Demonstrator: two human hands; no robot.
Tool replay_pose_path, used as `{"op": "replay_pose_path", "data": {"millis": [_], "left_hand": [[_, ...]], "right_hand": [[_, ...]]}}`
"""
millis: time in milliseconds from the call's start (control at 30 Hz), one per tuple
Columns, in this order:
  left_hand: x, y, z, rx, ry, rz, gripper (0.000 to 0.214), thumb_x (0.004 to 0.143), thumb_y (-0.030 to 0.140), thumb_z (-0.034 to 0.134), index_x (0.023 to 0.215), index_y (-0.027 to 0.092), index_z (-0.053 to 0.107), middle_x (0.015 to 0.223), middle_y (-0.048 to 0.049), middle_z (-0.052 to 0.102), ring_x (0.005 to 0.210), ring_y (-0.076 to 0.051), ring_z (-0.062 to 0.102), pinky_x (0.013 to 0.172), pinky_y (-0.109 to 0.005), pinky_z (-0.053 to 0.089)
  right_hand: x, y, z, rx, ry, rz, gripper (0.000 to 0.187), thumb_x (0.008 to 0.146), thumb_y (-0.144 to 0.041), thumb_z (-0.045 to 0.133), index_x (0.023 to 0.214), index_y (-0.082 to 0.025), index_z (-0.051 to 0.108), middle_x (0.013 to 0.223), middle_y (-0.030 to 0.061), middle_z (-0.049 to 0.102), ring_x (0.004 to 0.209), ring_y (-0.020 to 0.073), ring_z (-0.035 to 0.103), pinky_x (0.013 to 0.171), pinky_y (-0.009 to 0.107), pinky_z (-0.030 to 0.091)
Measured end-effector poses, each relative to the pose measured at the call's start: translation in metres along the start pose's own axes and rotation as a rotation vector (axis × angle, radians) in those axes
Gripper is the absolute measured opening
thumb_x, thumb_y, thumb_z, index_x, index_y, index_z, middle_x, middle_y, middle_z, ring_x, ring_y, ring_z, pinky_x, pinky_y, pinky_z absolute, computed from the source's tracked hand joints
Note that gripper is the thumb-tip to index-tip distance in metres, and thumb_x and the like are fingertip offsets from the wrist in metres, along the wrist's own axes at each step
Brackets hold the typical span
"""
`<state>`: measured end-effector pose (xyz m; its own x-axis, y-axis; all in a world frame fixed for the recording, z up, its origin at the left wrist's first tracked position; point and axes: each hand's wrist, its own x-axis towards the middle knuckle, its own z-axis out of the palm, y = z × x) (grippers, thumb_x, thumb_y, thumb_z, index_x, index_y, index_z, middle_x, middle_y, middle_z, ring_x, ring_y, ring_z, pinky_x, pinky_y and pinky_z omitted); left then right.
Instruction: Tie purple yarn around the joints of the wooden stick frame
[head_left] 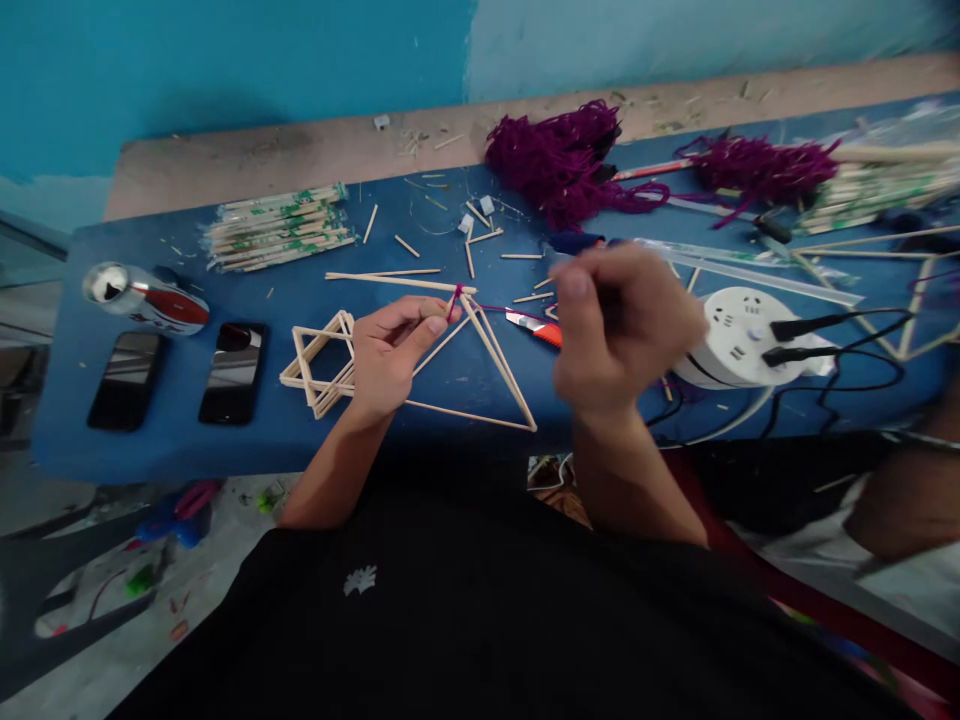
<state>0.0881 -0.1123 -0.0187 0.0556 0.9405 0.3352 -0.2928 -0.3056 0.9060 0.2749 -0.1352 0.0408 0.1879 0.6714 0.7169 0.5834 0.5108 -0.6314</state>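
Note:
My left hand point(390, 348) is closed in a pinch beside the top corner of a thin wooden stick frame point(501, 358). A short strand of purple yarn point(459, 291) wraps that corner and reaches the left fingertips. From the corner the yarn runs right, towards my right hand point(626, 325), which is raised above the table and blurred, its fingers curled closed around the strand. Under my left wrist lies a second stick frame point(309, 372) with a star-like outline. A red utility knife point(546, 330) lies between the hands, partly covered by the right one.
Two phones point(234, 375) and a drink can point(146, 297) lie at the left. Packaged chopsticks point(281, 230), cut stick pieces and purple yarn bundles point(555, 160) are spread behind. At right stand a white power strip point(750, 335) with black cables and another stick frame point(911, 310); someone's arm point(911, 490) is nearby.

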Motion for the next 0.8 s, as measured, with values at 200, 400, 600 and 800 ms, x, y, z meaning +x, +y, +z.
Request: {"op": "replay_pose_path", "data": {"millis": [200, 400, 600, 800], "left_hand": [[-0.004, 0.001, 0.005, -0.027, -0.002, 0.015, 0.016, 0.093, 0.039, 0.085, 0.091, 0.023, 0.081, 0.095, -0.0016, 0.078, 0.094, -0.016, 0.078, 0.095, -0.033, 0.065], [-0.008, 0.000, 0.005, -0.025, -0.012, -0.018, 0.017, 0.092, 0.040, 0.086, 0.094, 0.024, 0.082, 0.097, -0.0022, 0.079, 0.086, -0.013, 0.074, 0.081, -0.025, 0.064], [-0.007, -0.001, 0.006, -0.030, -0.035, -0.057, 0.019, 0.093, 0.044, 0.084, 0.093, 0.025, 0.082, 0.099, -0.0023, 0.079, 0.059, -0.006, 0.061, 0.047, -0.017, 0.051], [-0.006, -0.003, 0.006, 0.007, 0.040, 0.050, 0.013, 0.093, 0.041, 0.085, 0.095, 0.028, 0.084, 0.097, -0.0012, 0.078, 0.073, -0.009, 0.068, 0.047, -0.014, 0.050]], "right_hand": [[-0.082, -0.030, 0.013, -0.020, -0.519, 0.129, 0.057, 0.103, -0.027, 0.054, 0.159, -0.018, 0.050, 0.083, 0.0046, 0.077, 0.065, 0.0200, 0.068, 0.059, 0.037, 0.049], [-0.081, -0.009, 0.039, 0.149, -0.653, 0.376, 0.072, 0.104, -0.027, 0.044, 0.170, -0.022, 0.018, 0.092, 0.0061, 0.076, 0.070, 0.0207, 0.069, 0.067, 0.036, 0.051], [-0.076, -0.013, 0.038, 0.144, -0.620, 0.376, 0.018, 0.103, -0.033, 0.049, 0.112, -0.022, 0.060, 0.081, 0.0031, 0.071, 0.068, 0.0165, 0.065, 0.066, 0.032, 0.046], [-0.087, -0.033, -0.005, -0.001, -0.541, 0.125, 0.016, 0.103, -0.026, 0.055, 0.088, -0.022, 0.061, 0.076, 0.0026, 0.064, 0.067, 0.0143, 0.057, 0.062, 0.032, 0.046]]}}
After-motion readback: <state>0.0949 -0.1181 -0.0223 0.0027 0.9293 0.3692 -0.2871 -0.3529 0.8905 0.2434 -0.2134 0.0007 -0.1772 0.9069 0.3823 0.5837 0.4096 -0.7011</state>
